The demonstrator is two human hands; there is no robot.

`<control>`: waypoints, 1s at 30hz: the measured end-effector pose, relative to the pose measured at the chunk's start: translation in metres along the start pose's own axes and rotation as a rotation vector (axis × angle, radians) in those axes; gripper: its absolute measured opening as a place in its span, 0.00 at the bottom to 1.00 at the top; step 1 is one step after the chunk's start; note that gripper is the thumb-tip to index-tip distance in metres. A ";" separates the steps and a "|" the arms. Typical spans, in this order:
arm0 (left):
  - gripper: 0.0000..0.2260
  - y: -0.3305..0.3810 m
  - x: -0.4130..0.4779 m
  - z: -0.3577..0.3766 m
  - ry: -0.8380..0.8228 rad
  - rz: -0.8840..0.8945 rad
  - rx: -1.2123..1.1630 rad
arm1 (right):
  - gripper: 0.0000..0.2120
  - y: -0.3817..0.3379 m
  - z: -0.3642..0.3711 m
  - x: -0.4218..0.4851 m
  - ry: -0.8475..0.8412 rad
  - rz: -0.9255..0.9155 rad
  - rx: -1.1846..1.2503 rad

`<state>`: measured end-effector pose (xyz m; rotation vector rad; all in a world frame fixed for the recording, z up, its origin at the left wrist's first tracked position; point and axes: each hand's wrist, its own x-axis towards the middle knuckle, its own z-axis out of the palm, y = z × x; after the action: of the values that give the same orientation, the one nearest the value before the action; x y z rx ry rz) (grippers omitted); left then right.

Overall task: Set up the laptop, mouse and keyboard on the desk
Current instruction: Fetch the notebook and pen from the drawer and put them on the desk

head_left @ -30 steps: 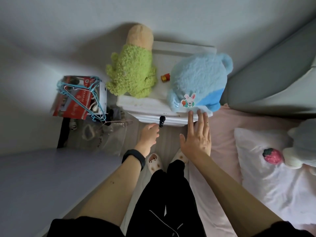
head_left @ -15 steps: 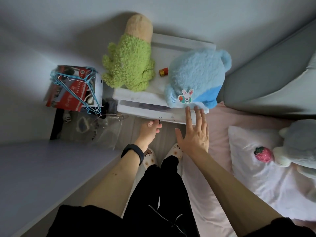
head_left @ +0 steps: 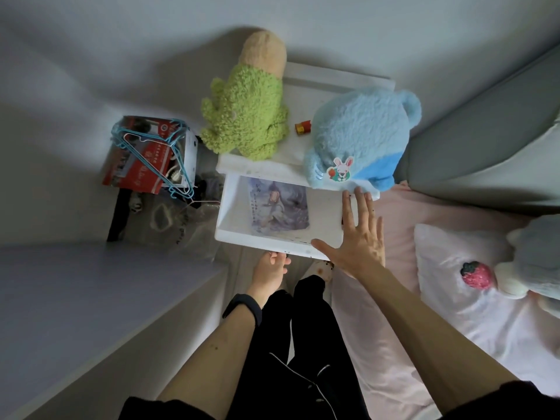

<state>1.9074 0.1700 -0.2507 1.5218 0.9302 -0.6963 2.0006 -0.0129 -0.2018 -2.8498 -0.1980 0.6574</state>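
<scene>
— How are the hands placed?

— The left hand (head_left: 271,268), marked by a black wristband (head_left: 242,307), is held just under the front edge of a white drawer (head_left: 233,204). Its fingers are curled against that edge, though what exactly is clasped there is hidden by the drawer front. The right hand (head_left: 360,241) is spread flat, fingers straight and apart, over the drawer's right front corner. Its fingertips reach the lower rim of a fluffy light-blue plush toy with a rabbit patch (head_left: 357,131). Nothing is gripped by it.

— And the drawer itself?

— It is pulled out of a white bedside cabinet (head_left: 333,77). A pale printed sheet with a purple-grey illustration (head_left: 278,207) is laid flat on its floor. On the cabinet top, a curly green plush toy with a tan head (head_left: 245,116) is set at the left and the blue one at the right. A small red-and-yellow cylinder (head_left: 302,127) is lodged between them.

— Where is the desk?

— The flat lavender-grey desk (head_left: 91,298) is found at the lower left, beside the left forearm, its far corner near the drawer's left front corner. Beyond it, a red-and-white cardboard box (head_left: 136,168) topped with blue wire hangers (head_left: 118,135) is placed by the wall. A bed with a pink sheet (head_left: 394,328) and a white pillow (head_left: 448,262) is seen at the right.
</scene>
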 end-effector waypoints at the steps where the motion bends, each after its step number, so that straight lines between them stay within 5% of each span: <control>1: 0.16 -0.001 -0.001 -0.002 0.004 -0.008 0.004 | 0.57 -0.002 0.003 0.000 0.023 0.005 0.000; 14: 0.08 -0.002 -0.032 -0.033 -0.160 -0.054 0.416 | 0.50 -0.008 0.011 -0.001 0.127 0.034 0.023; 21: 0.12 0.063 -0.048 -0.069 -0.150 0.109 0.487 | 0.26 -0.033 0.013 -0.020 0.313 0.151 0.523; 26: 0.13 0.094 -0.020 -0.077 0.086 0.100 0.235 | 0.24 -0.048 0.021 -0.025 -0.049 0.421 0.790; 30: 0.26 0.100 0.017 -0.066 0.171 0.035 0.225 | 0.30 -0.049 0.026 0.003 -0.172 0.560 0.746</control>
<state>1.9973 0.2353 -0.2032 1.8153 0.9751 -0.6711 1.9872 0.0393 -0.2146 -2.1043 0.6972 0.8467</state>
